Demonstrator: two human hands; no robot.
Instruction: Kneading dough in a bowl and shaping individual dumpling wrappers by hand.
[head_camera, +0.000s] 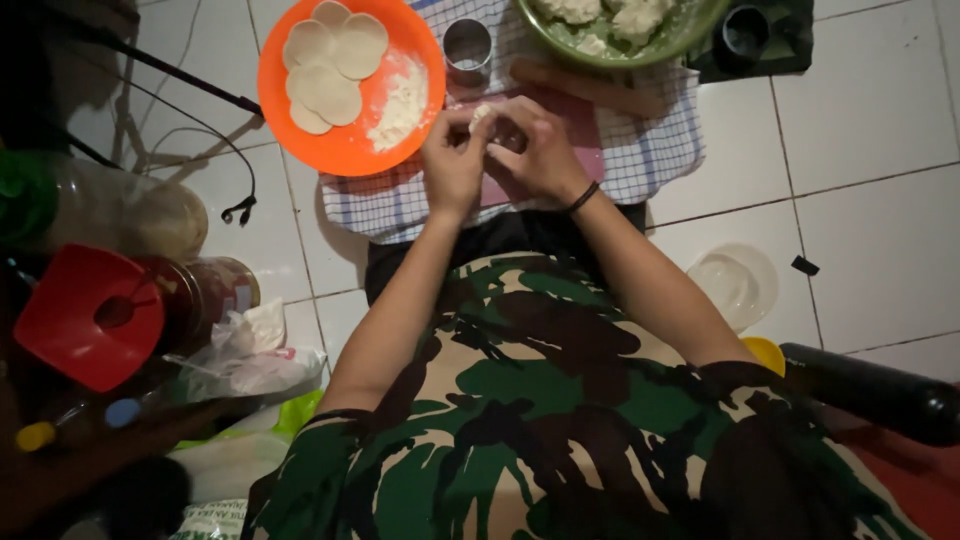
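Nearest, a camouflage shirt (520, 400) fills the lower view. Past it both hands meet over a checked cloth (640, 150) spread on the tiled floor (880, 180): left hand (455, 165) and right hand (540, 150) pinch a small dough piece (482, 115) between narrow fingers, raised for shaping. Farther off, an orange plate (330, 140) keeps dough rounds (330, 60) and flour within reach, beside a green bowl (625, 50).
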